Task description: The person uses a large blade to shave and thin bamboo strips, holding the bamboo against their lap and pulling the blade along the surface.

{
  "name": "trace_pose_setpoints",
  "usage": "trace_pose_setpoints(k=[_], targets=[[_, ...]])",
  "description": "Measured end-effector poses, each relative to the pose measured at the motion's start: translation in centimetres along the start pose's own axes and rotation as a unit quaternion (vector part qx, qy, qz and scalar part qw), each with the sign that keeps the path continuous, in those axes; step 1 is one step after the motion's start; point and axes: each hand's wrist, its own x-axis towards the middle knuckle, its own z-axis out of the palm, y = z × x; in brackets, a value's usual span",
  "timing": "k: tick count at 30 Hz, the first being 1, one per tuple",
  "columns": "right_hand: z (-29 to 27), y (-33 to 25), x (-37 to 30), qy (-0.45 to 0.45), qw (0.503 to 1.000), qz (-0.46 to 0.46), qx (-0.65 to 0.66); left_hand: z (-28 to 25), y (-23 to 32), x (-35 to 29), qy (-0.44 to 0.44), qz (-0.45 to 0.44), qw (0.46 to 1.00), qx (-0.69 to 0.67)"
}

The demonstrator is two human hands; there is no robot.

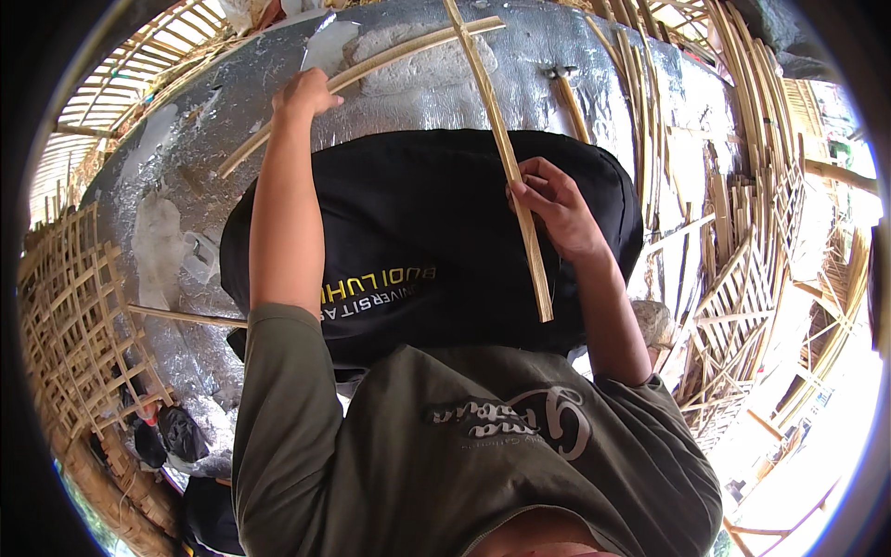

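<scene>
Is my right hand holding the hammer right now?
No, your right hand is holding a bamboo strip, while the hammer lies apart from it on the silver sheet.

The bare left forearm [286, 223] is stretched far forward, almost straight, and the left hand [304, 95] is at its end with the back upward, the fingers bent down and the thumb pointing to the right. The bare right forearm [615, 311] reaches less far and leans inward. The right hand [557, 206] makes a pinch with thumb and forefinger, while its other fingers are curled.
</scene>
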Motion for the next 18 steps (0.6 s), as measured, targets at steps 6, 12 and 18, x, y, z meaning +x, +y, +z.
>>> trace_pose_setpoints(k=[6, 12, 18], targets=[[0.0, -0.3, -0.5, 0.008, 0.999, 0.014, 0.041, -0.2, 0.5, -1.2, 0.041, -0.011, 0.999, 0.007], [-0.2, 0.1, -0.3, -0.008, 0.996, -0.012, 0.09, -0.2, 0.9, -1.9, 0.059, -0.015, 0.998, 0.009], [-0.1, -1.0, -0.7, -0.014, 0.992, -0.016, 0.123, 0.5, 0.8, -1.8, 0.062, -0.008, 0.998, -0.007]])
